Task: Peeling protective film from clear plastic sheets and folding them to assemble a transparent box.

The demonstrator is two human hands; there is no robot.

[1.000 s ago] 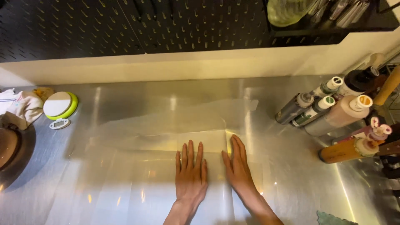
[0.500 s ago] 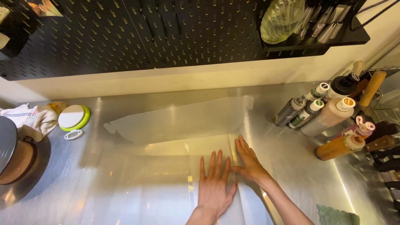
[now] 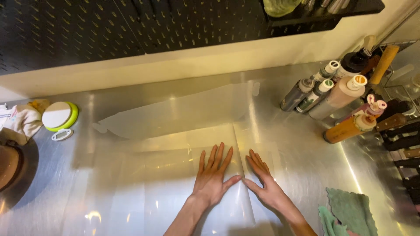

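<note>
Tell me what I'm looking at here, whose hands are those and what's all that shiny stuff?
A person wears a camera on their head, so you look down at their own two bare hands. There is no machine here. The left hand and the right hand lie flat, fingers spread, pressing on a thin clear plastic sheet spread over a shiny metal counter. Neither hand grips anything. Behind the sheet lies a pale, long piece of film. On the right stand squeeze bottles, with dark knife handles beside them. A green cloth lies near the right arm. On the left sit a round white lid with a green rim and a crumpled white cloth. A black pegboard covers the wall.
</note>
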